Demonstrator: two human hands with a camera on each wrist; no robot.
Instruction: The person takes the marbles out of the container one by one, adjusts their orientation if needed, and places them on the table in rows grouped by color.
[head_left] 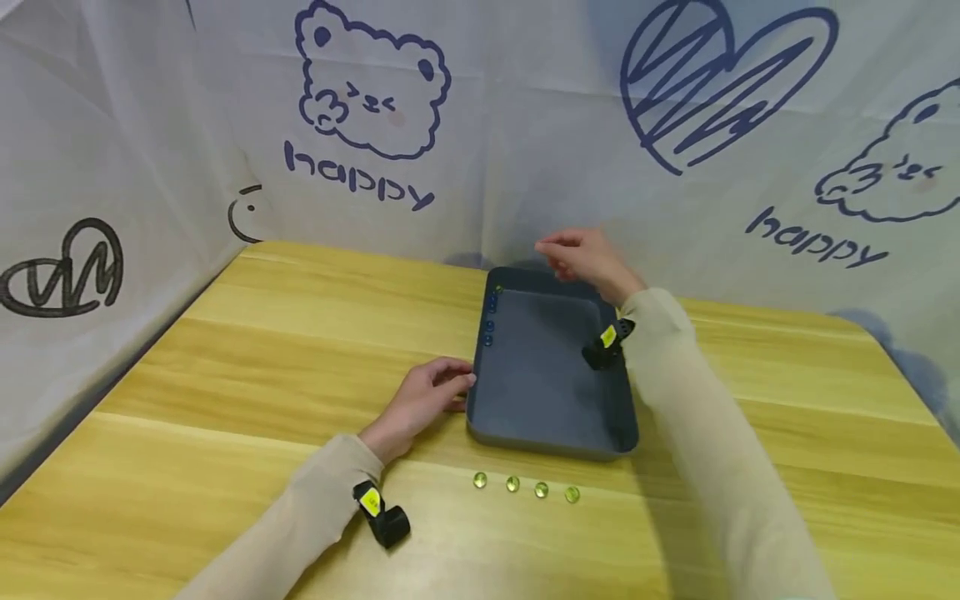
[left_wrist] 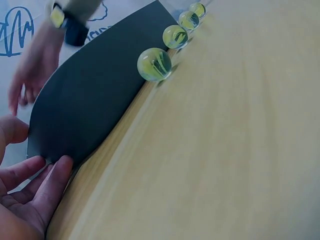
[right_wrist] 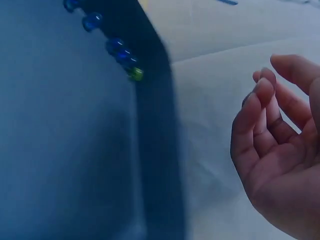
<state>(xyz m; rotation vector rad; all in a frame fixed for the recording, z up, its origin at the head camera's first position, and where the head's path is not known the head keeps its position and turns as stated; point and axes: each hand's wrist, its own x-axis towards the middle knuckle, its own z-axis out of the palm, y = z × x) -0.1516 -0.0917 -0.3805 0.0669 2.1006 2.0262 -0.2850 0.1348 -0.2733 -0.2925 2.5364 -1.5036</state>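
Note:
A dark grey rectangular tray lies on the table. My left hand rests beside its left wall, fingertips touching the outside of the wall; the left wrist view shows the fingers against the grey side. Over the tray's far right edge hovers my right hand, raised, with fingers loosely bent and nothing visible between them in the right wrist view. Several blue marbles and one green marble lie along the tray's left wall near the far corner. In front of the tray, several yellow-green marbles form a row.
The wooden table extends to both sides of the tray. A white cloth with drawn bears and hearts hangs behind it, close to the tray's far wall. A small black camera is strapped to the left wrist, another to the right.

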